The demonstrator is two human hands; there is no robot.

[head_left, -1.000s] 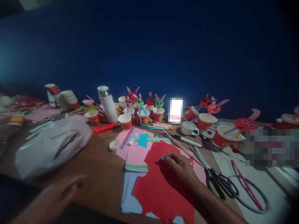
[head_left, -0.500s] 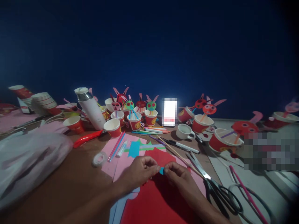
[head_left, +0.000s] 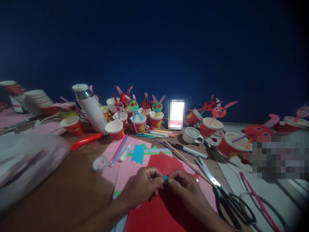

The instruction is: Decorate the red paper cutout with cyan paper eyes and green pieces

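Note:
A small piece of blue paper (head_left: 165, 179) is pinched between the fingertips of both hands. My left hand (head_left: 147, 185) grips its left side and my right hand (head_left: 184, 187) its right side, so most of the piece is hidden. Both hands hover over a large red sheet of paper (head_left: 154, 214), with a cut red piece (head_left: 165, 161) just behind them. Pink sheets (head_left: 125, 175) lie under and beside the red. Beyond my left hand is a torn-edged blue paper piece (head_left: 138, 154), next to a small clear tube (head_left: 125, 152).
Large black-handled scissors (head_left: 216, 185) lie open at right, beside a thin wooden stick (head_left: 178, 153). Paper cups (head_left: 114, 130) with rabbit-faced figures line the back, around a lit phone (head_left: 176, 114). A tape roll (head_left: 99, 163), red-handled tool (head_left: 87, 141), flask (head_left: 91, 111) and plastic bag (head_left: 33, 167) are at left.
The blue piece now shows less between my fingertips and looks tilted or bent. My hands have drawn slightly closer together. The whole view has shifted a little.

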